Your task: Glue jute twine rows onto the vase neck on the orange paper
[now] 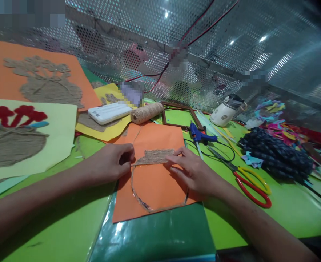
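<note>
An orange sheet (160, 185) lies before me on a dark green glossy folder (155, 233). Twine rows (156, 156) fill the top of a pot shape on it, and a single line of twine outlines the rounded lower part. At the left end of the rows, my left hand (113, 162) pinches the twine between thumb and fingers. My right hand (191, 169) rests its fingertips on the right end of the rows, with its fingers apart. Behind the sheet lies a twine spool (147, 112), a strand leading down from it toward my left hand.
A blue glue gun (201, 134) and scissors (251, 183) with red and yellow handles lie at right, near a dark checked cloth (275, 154) and a white bottle (225, 111). Twine flower-pot pictures (59, 143), a white device (109, 112) and a brown frame (164, 116) lie left and behind.
</note>
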The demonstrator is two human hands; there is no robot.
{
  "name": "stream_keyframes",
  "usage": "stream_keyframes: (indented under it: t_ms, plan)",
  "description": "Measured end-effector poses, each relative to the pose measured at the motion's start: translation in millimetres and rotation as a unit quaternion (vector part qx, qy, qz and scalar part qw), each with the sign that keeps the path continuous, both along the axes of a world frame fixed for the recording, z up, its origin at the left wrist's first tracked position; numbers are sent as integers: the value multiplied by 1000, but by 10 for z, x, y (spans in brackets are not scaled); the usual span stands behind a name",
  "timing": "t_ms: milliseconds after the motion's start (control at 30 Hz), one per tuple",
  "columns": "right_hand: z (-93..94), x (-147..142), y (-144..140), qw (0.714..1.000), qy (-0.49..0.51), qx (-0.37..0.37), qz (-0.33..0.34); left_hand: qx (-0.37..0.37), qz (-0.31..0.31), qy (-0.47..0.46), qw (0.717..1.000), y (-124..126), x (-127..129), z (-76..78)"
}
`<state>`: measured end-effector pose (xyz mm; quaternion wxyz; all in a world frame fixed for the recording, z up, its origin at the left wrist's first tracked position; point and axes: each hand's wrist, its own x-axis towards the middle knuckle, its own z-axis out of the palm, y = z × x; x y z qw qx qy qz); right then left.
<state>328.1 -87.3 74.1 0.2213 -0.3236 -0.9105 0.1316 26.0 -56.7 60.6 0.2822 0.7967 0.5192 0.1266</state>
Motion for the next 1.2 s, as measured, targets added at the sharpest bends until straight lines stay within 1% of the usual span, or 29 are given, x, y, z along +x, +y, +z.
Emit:
stream_keyframes:
  t_ms: [67, 167, 367, 433, 533, 600, 700, 767, 833, 900, 967, 1033, 1100, 1200]
  plan:
    - [-21, -1, 8, 1000, -20, 4, -10, 0, -3, 9, 1000, 1, 2, 12]
    - [-53, 20, 25, 999, -21, -14, -27, 0, 0, 11, 1000, -10, 16, 39]
    - [-118, 23, 26, 998, 9, -46, -31, -7, 0, -1, 1000, -8, 26, 40]
    - [-142, 17, 33, 996, 40, -75, -40, -9, -2, -7, 1000, 13, 15, 16]
    - [-159, 26, 64, 979, 104, -153, -87, -5, -5, -6, 1000, 43, -4, -21]
    - [-146, 50, 96, 965, 129, -190, -130, 0, -6, -4, 1000, 51, -10, -36]
    - [-107, 99, 138, 953, 138, -185, -196, 3, -7, -4, 1000, 47, -5, -33]
    - [-87, 115, 143, 956, 138, -156, -209, 6, -5, -1, 1000, 35, 6, -15]
    - [-77, 99, 117, 967, 138, -121, -177, 6, -5, 6, 1000, 20, 16, 10]
    - [-71, 49, 66, 980, 129, -98, -119, 3, -5, 14, 1000, 5, 25, 36]
    - [-68, -18, 9, 990, 93, -86, -57, 0, -4, 19, 1000, -6, 32, 58]
    - [-67, -77, -36, 997, 42, -67, -11, -1, -3, 18, 1000, -12, 41, 74]
    - [-72, -114, -56, 999, 2, -43, 10, -5, -1, 15, 1000, -14, 50, 86]
    - [-84, -134, -53, 999, -22, -27, 9, -5, 0, 14, 1000, -16, 60, 94]
